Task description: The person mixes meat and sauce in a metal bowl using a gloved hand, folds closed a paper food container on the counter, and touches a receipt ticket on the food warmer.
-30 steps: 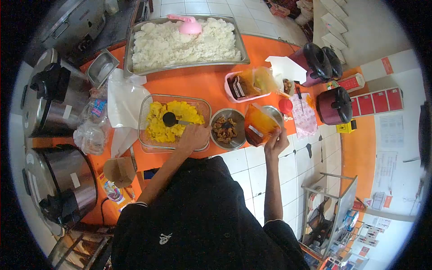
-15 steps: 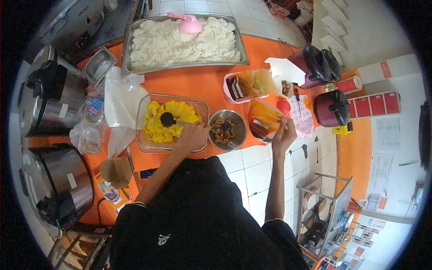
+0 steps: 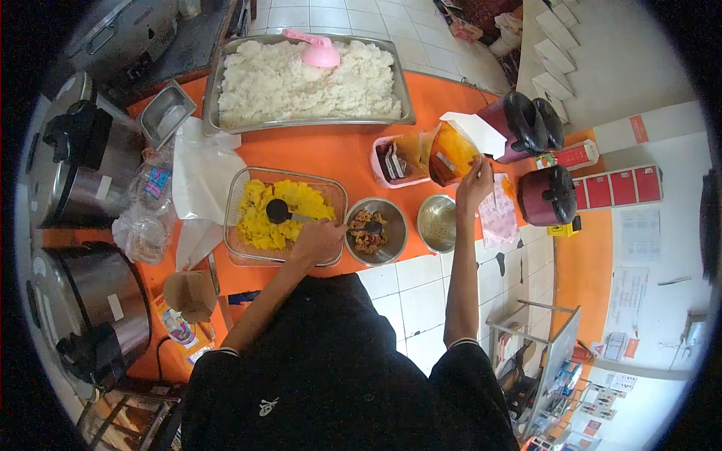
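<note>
My left hand [image 3: 320, 240] is closed around the handle of a black scoop [image 3: 277, 211], whose cup rests on yellow scrambled egg [image 3: 308, 199] in a wire basket [image 3: 230, 204]. Beside that hand, a steel bowl [image 3: 402, 218] contains brown chopped pieces [image 3: 366, 242] and a second black scoop [image 3: 374, 226]. My right hand [image 3: 474, 186] pinches the edge of a clear plastic bag [image 3: 451, 156] with orange contents. The bag hangs beside a pink container [image 3: 377, 167] that holds more packets. Below the bag stands another steel bowl [image 3: 438, 233].
A large steel tray [image 3: 410, 101] of rice with a pink scoop [image 3: 321, 52] lies at the back of the orange table [image 3: 301, 146]. Large cookers [image 3: 94, 308] line the left side, purple cookers [image 3: 547, 192] the right. White paper sheets [image 3: 203, 161] lie left of the basket.
My right hand has lifted the bag up and back toward the pink container, uncovering the second steel bowl. My left hand stays at the scoop by the basket. The view has shifted slightly.
</note>
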Motion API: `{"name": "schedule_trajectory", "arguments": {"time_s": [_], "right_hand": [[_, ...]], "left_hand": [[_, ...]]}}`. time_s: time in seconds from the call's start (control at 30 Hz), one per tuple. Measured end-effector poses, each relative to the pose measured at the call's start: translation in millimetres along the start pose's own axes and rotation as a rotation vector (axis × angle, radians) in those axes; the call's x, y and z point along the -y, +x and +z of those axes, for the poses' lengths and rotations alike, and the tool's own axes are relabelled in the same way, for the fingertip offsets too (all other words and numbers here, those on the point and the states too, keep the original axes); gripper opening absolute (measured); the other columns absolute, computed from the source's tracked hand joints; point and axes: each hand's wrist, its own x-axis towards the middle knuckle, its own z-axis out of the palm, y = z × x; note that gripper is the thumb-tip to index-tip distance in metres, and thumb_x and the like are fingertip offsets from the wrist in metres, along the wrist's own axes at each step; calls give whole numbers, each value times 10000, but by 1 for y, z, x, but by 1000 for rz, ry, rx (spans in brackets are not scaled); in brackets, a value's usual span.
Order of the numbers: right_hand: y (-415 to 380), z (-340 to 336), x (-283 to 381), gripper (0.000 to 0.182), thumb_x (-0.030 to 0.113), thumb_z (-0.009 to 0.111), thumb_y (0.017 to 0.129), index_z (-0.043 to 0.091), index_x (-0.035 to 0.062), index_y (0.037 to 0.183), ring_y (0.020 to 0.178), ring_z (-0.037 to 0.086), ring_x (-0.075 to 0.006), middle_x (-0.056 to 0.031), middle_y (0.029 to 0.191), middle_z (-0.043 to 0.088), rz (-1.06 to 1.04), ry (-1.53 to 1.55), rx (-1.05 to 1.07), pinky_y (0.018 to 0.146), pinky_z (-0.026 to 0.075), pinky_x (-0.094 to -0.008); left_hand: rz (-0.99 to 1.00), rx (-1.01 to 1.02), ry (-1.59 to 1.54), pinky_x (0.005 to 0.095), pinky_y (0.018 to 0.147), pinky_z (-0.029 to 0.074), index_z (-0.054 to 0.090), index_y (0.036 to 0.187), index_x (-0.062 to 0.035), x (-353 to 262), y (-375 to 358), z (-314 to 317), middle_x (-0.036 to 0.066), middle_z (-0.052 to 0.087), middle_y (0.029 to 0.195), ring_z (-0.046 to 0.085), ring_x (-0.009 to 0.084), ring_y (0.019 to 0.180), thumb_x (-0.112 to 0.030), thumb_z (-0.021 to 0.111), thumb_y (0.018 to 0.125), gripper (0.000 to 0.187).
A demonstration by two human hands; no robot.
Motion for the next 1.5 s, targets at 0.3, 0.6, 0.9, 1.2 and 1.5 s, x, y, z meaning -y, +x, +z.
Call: {"name": "schedule_trajectory", "arguments": {"time_s": [0.3, 0.6, 0.9, 1.2, 1.5], "right_hand": [[11, 41, -27, 294, 244, 486, 992, 614, -14, 933, 630, 613, -147, -95, 773, 642, 19, 123, -92, 513, 514, -288], [21, 24, -10, 200, 137, 511, 958, 624, -24, 917, 710, 606, -257, -136, 782, 632, -94, -26, -41, 602, 490, -356], [8, 30, 17, 131, 65, 545, 921, 601, -26, 847, 642, 580, -271, -138, 748, 561, 151, 47, -32, 622, 457, -374], [-23, 44, -14, 230, 181, 505, 969, 615, -18, 937, 635, 615, -325, -196, 732, 631, 234, 128, 53, 579, 471, -397], [-14, 35, 3, 257, 206, 495, 983, 609, -23, 976, 624, 627, -219, -157, 738, 642, 362, 334, 28, 571, 476, -334]], "left_hand": [[30, -65, -126, 459, 613, 528, 629, 909, -50, 4, 4, 20, 150, 643, 737, 662, 327, 694, -227, 577, 853, 192], [-38, 111, -133, 461, 603, 521, 631, 900, -54, -5, 9, 11, 151, 639, 703, 659, 327, 680, -234, 565, 863, 195], [-124, 139, -163, 505, 606, 489, 610, 842, -67, -18, 8, 5, 181, 642, 713, 639, 382, 668, -260, 541, 855, 205], [-252, 170, -231, 483, 620, 513, 622, 971, -59, -30, 15, 17, 178, 639, 717, 645, 357, 687, -222, 550, 870, 204], [-383, 36, -290, 485, 689, 501, 591, 998, -18, -47, 10, 41, 215, 624, 847, 624, 389, 799, -183, 562, 870, 210]]}}
